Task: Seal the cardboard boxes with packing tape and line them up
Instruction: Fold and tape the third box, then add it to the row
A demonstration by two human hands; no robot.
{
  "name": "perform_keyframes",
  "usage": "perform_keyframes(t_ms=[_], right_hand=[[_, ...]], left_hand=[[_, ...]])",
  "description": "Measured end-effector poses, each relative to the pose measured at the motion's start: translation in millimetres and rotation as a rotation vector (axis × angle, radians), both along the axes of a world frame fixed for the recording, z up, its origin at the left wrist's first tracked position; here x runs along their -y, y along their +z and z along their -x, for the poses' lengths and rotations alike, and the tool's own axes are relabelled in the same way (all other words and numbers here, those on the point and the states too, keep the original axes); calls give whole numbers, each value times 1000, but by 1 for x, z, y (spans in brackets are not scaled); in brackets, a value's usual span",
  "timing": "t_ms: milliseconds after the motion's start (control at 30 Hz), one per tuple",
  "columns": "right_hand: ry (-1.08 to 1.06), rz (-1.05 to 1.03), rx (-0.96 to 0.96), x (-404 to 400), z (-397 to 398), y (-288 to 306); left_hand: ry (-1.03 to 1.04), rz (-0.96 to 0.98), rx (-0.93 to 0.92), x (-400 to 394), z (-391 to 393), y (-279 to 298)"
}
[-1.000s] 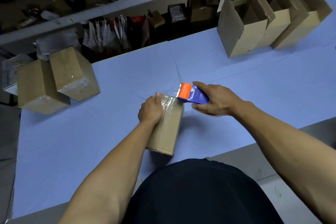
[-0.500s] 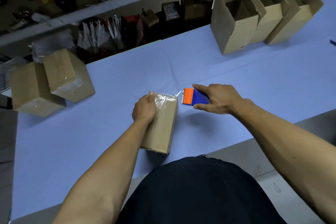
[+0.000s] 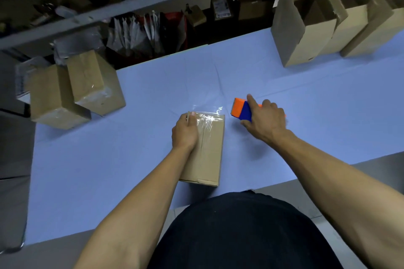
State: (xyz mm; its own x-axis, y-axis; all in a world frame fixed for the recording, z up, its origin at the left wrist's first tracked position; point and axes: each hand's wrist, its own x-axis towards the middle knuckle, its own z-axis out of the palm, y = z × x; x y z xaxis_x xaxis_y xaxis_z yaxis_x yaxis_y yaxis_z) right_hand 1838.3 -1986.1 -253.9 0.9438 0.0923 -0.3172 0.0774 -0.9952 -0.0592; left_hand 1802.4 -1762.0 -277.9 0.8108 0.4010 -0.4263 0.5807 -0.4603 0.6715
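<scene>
While lying flat on the blue bench [image 3: 131, 159], cardboard box [image 3: 205, 148] gripped at its far left edge by left hand [image 3: 184, 133], fingers curled over the taped end. Just right of the box, tape dispenser [image 3: 241, 111] clasped in right hand [image 3: 265, 122], forefinger extended along it.

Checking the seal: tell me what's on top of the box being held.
Wrinkled clear tape covers the far end of the box; the left hand grips its left edge. Whatever lies beneath that hand is hidden.
</scene>
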Motion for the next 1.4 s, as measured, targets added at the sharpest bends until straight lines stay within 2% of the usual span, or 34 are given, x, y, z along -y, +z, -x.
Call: perform_keyframes(t_ms=[67, 233, 333, 433, 533, 600, 667, 733, 833, 1033, 1167, 1300, 1400], right_hand=[[4, -5, 10, -7, -2, -4], [-47, -234, -123, -21, -3, -15], [9, -284, -180, -22, -4, -28], [-152, -480, -90, -24, 3, -26], [-17, -444, -83, -15, 4, -22], [-84, -405, -45, -14, 3, -17], [-194, -556, 41, -25, 5, -8], [-185, -716, 89, -42, 8, 5], [-231, -844, 53, -59, 11, 13], [-429, -926, -17, -70, 10, 14], [-503, -1083, 69, -80, -6, 36], [-415, -1270, 249, -97, -29, 63], [-417, -1339, 284, -103, -31, 60]], left_hand=[[13, 29, 19, -1, 1, -2], [117, 114, -1, -1, 4, -3], [148, 139, 36, -1, 6, -3], [179, 175, 110, -2, 9, -2], [218, 206, 156, -2, 12, -1], [238, 202, 176, 1, 14, 0], [248, 195, 197, 4, 16, 3], [262, 203, 215, 6, 17, 4], [282, 205, 234, 3, 17, 6], [330, 241, 254, -1, 14, 13], [375, 245, 413, -9, -9, 43], [311, 214, 674, -23, -36, 81], [292, 201, 695, -26, -31, 75]])
